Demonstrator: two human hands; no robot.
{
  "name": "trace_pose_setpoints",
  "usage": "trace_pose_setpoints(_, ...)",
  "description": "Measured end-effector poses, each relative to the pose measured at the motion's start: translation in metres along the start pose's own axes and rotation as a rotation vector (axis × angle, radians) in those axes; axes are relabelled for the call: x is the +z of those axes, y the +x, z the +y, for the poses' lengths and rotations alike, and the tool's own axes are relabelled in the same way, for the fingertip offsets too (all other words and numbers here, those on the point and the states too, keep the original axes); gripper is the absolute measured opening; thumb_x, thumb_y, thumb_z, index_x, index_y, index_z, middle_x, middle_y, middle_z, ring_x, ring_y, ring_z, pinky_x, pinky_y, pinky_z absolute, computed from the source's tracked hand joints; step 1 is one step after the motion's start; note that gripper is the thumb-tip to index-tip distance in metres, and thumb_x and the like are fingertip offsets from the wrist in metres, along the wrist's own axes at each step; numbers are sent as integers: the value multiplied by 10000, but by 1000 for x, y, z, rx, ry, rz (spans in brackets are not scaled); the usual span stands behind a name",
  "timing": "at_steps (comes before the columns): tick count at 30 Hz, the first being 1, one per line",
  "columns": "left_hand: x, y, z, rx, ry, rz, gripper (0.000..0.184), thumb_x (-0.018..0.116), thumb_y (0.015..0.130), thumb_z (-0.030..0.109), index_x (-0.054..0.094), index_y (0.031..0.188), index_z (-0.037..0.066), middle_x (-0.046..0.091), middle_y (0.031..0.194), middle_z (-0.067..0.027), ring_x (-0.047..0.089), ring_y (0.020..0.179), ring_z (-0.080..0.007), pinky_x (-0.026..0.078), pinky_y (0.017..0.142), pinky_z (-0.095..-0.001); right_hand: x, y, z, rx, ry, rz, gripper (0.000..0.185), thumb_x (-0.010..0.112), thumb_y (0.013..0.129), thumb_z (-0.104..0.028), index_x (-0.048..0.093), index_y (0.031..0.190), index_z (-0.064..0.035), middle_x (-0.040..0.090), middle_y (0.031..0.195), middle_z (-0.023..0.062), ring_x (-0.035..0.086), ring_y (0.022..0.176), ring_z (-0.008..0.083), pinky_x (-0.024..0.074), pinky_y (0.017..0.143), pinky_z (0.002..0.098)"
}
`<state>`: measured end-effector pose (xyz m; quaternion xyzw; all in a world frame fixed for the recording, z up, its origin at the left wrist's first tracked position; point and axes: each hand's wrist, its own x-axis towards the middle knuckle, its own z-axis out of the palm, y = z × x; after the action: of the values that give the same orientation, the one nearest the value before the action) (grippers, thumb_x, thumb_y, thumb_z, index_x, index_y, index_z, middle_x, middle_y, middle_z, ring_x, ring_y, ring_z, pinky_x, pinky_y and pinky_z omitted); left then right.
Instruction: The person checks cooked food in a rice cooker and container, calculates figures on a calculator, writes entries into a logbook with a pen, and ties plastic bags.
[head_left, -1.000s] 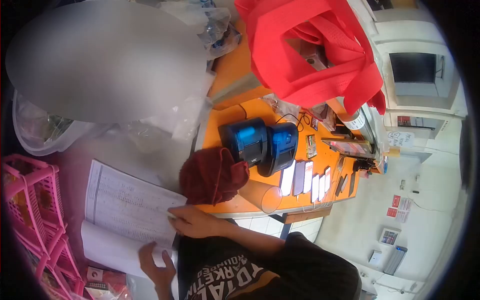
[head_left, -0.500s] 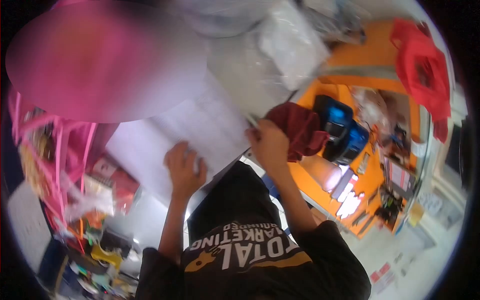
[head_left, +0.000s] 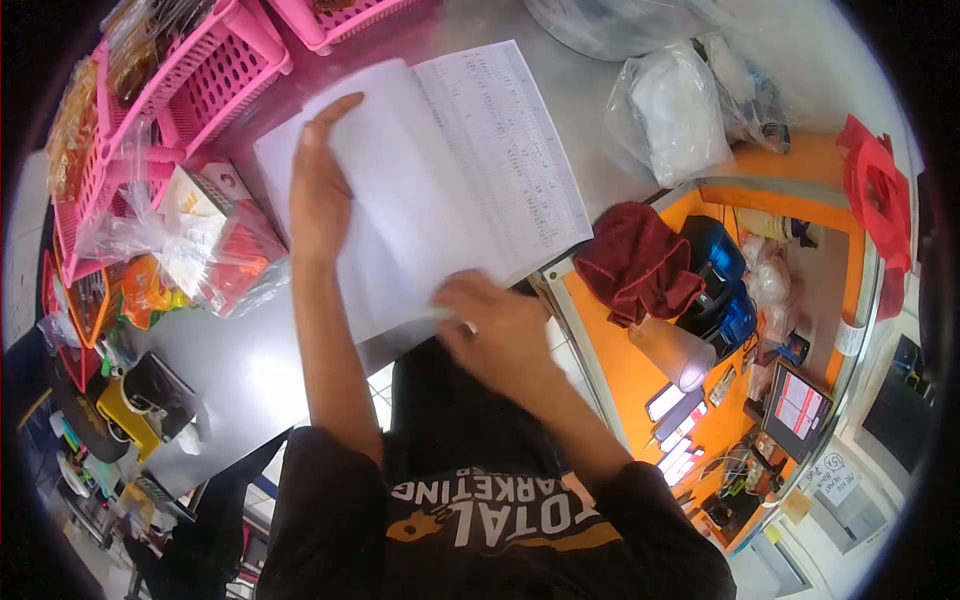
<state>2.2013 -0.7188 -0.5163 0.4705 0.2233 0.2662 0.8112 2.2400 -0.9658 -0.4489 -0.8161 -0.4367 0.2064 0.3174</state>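
An open book of white pages [head_left: 480,170] lies on the grey metal table, its right page filled with rows of small handwritten or printed marks. One blank-looking page [head_left: 385,150] bulges upward near the middle. My left hand [head_left: 320,195] rests on the left side of the book, one finger stretched over the page and the other fingers partly hidden. At the book's lower edge is my right hand [head_left: 495,330], smeared by motion, with curled fingers. A small pale tip [head_left: 441,313], apparently the end of a slim white pen, shows at its fingertips.
Pink plastic baskets [head_left: 215,85] and a tied plastic bag of packets [head_left: 205,245] stand left of the book. On the right, a maroon cloth [head_left: 640,260] lies beside blue-black devices [head_left: 715,275] above an orange shelf [head_left: 625,370]. A bagged white bundle [head_left: 680,115] sits farther back.
My view has shifted, bringing the baskets and the marked page into sight. My left hand has moved up along the book's left side; my right hand has come down to its lower edge.
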Motion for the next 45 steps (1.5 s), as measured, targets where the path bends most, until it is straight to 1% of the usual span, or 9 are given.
trace_pose_setpoints(2, -8, 5, 8, 70, 108, -19, 400, 522, 1069, 353, 621, 1302, 43, 649, 1151, -51, 514, 789, -46, 450, 677, -263, 7, -5, -3, -21, 120, -116, 252, 813, 730, -31, 704, 947, -99, 709, 1010, 49, 710, 919, 293, 569, 741, 398)
trace_pose_setpoints(5, -20, 11, 10, 37, 485, 205, 211, 596, 1024, 146, 692, 1185, 48, 677, 1045, -26, 554, 796, -44, 461, 699, -224, 2, -8, 27, 88, 50, 206, 314, 803, 722, -2, 729, 1011, -98, 703, 1011, 84, 704, 928, 304, 567, 777, 389)
trace_pose_setpoints(7, -27, 12, 14, 87, 248, 133, 214, 642, 961, 14, 706, 1161, 58, 686, 972, -13, 597, 805, -56, 482, 738, -217, -16, 3, 81, 218, -410, 525, 288, 749, 881, -235, 706, 1115, -72, 645, 1140, 159, 696, 873, 363, 569, 733, 451)
trace_pose_setpoints(12, -47, 22, -6, 130, 169, 75, 217, 641, 948, 37, 722, 1149, 42, 687, 1102, -18, 613, 980, -91, 467, 912, -238, -24, 11, 110, 367, -584, 417, 350, 720, 922, -256, 686, 1181, -24, 639, 1193, 182, 704, 937, 389, 582, 778, 464)
trace_pose_setpoints(21, -54, 28, -9, 102, 140, 16, 251, 620, 956, 101, 712, 1175, 18, 706, 1081, -21, 618, 971, -93, 440, 941, -242, -29, 4, 114, 486, -514, 473, 203, 738, 902, -211, 750, 1042, -64, 702, 1075, 96, 716, 915, 338, 575, 783, 425)
trace_pose_setpoints(31, -35, 14, 11, 102, 109, 2, 353, 631, 971, 262, 698, 1176, -17, 706, 1049, -48, 632, 950, -104, 444, 917, -237, -44, 10, 98, 226, -626, 592, 237, 706, 851, -65, 748, 1084, -57, 709, 1247, 109, 724, 1011, 334, 579, 847, 422)
trace_pose_setpoints(37, -51, 16, -11, 218, 175, 100, 356, 645, 996, 314, 706, 1155, 1, 698, 1042, -27, 622, 969, -97, 437, 909, -235, -10, -10, -1, -193, -78, -190, 265, 769, 801, -75, 743, 1063, -105, 726, 1221, 72, 742, 937, 232, 589, 656, 349)
trace_pose_setpoints(43, -38, 13, -6, 55, -137, 142, 206, 713, 969, 114, 723, 1143, 3, 730, 1053, -15, 623, 950, -77, 455, 895, -230, -38, 28, 105, 281, -535, 449, 286, 781, 815, -159, 696, 1045, -13, 674, 1100, 169, 676, 943, 377, 560, 816, 459)
trace_pose_setpoints(45, -32, 13, -8, 36, 144, 228, 210, 722, 961, 112, 729, 1142, 6, 743, 1019, -22, 640, 898, -86, 483, 850, -238, -47, 32, 123, 350, -612, 507, 295, 771, 838, -187, 692, 1054, -2, 668, 1093, 179, 670, 947, 385, 558, 819, 461)
